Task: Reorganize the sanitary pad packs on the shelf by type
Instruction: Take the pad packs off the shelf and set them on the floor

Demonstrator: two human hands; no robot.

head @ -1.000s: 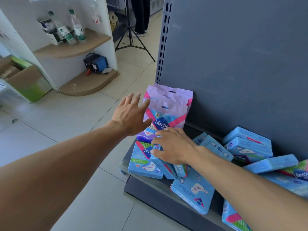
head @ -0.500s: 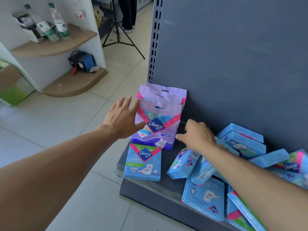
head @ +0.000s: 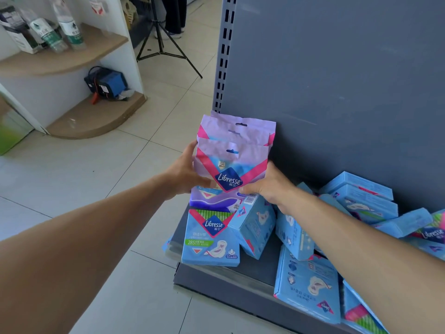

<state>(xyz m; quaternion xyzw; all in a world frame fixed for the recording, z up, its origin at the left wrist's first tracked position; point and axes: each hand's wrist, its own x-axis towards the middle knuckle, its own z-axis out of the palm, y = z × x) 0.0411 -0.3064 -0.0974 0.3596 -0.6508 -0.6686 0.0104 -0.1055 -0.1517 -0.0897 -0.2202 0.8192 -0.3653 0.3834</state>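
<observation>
purple packs (head: 232,162): upright at the shelf's (head: 255,273) left end, leaning on the back panel (head: 349,92)
left hand (head: 184,175): fingers curled round their left edge
right hand (head: 269,186): pinches the lower right corner
tip: square both edges, push back evenly; blue packs (head: 305,283) lie jumbled beside

Single view — head-worn wide-angle camera, looking forward and steeply down at the grey shelf (head: 252,273) from above its left front corner. Close range: both forearms enter from the bottom edge and reach the shelf at mid-frame. The shelf's upright back panel (head: 337,80) fills the upper right. Left of the shelf the view takes in tiled floor (head: 84,177), with a tripod (head: 159,44) behind the shelf's left end. Straight edges bow toward the frame borders — lens distortion. No second view to overlap.
</observation>
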